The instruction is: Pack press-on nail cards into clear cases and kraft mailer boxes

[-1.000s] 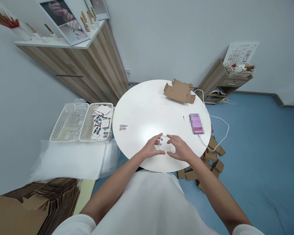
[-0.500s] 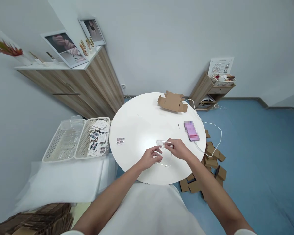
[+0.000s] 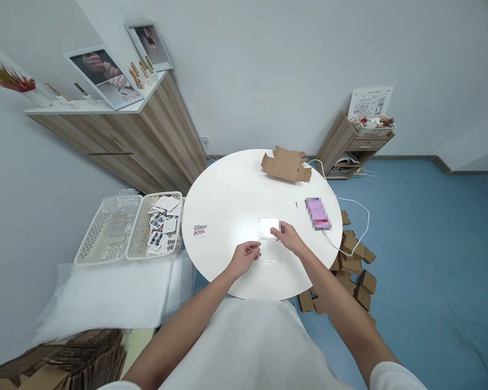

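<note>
A clear plastic hinged box [image 3: 270,252] lies opened flat on the round white table [image 3: 228,211], its two halves one above the other. My right hand [image 3: 287,236] pinches the right edge of the far half, thumb over its inside. At the left edge, near the hinge, my left hand [image 3: 244,258] has its fingertips closed on the box. To the left lies a small card of press-on nails [image 3: 200,231], apart from both hands. An unfolded brown cardboard box [image 3: 287,164] rests at the table's far side.
A phone [image 3: 318,213] with a white cable [image 3: 355,207] lies on the right. Left of the table stand a basket of nail cards [image 3: 137,242] and a basket of clear boxes [image 3: 90,246]. Brown cartons [image 3: 352,264] are piled on the floor at right.
The clear box has opened out flat, its far half swung away from me. My right hand has shifted to that half's right edge; my left hand has moved slightly left.
</note>
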Demonstrator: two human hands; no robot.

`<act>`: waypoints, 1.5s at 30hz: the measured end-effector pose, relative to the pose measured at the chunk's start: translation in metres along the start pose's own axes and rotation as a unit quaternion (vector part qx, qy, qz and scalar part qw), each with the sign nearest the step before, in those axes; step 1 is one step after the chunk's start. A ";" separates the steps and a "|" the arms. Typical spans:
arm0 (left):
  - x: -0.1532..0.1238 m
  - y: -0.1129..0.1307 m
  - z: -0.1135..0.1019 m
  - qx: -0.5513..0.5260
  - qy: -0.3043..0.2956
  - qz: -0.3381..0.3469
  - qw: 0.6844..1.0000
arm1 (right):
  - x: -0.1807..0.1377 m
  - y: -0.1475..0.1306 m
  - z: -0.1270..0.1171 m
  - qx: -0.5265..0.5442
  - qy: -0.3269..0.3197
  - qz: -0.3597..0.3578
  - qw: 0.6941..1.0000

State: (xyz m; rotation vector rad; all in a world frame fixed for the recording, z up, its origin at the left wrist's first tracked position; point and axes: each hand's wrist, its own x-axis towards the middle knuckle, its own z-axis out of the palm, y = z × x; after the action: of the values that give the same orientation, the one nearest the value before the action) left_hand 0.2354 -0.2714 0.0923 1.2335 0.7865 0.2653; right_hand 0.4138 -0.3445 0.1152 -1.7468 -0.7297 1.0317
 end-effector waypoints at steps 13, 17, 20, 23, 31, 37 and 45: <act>0.029 -0.056 0.002 0.006 0.083 -0.077 0.994 | -0.038 0.094 0.025 -0.017 0.023 0.053 0.998; 0.039 -0.064 0.008 0.028 0.108 -0.065 0.992 | -0.032 0.106 0.027 -0.053 0.024 0.050 0.997; 0.043 -0.065 0.011 0.081 0.123 -0.055 0.988 | -0.028 0.112 0.027 -0.107 0.024 0.048 0.993; 0.044 -0.064 0.014 0.139 0.144 -0.046 0.979 | -0.026 0.116 0.028 -0.136 0.010 0.043 0.990; 0.025 -0.078 0.017 0.142 0.161 -0.059 0.975 | -0.043 0.117 0.029 -0.039 0.031 0.094 0.994; 0.022 -0.078 0.022 0.113 0.158 -0.058 0.979 | -0.038 0.105 0.025 0.007 -0.004 0.109 0.994; 0.039 -0.065 0.030 0.121 0.162 -0.062 0.977 | -0.014 0.097 0.016 -0.022 0.007 0.080 0.997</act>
State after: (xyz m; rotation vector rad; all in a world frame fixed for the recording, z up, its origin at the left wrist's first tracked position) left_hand 0.2685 -0.2926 0.0212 1.3808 1.2018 0.2788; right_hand 0.3961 -0.3855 0.0271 -1.8722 -0.6165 1.1166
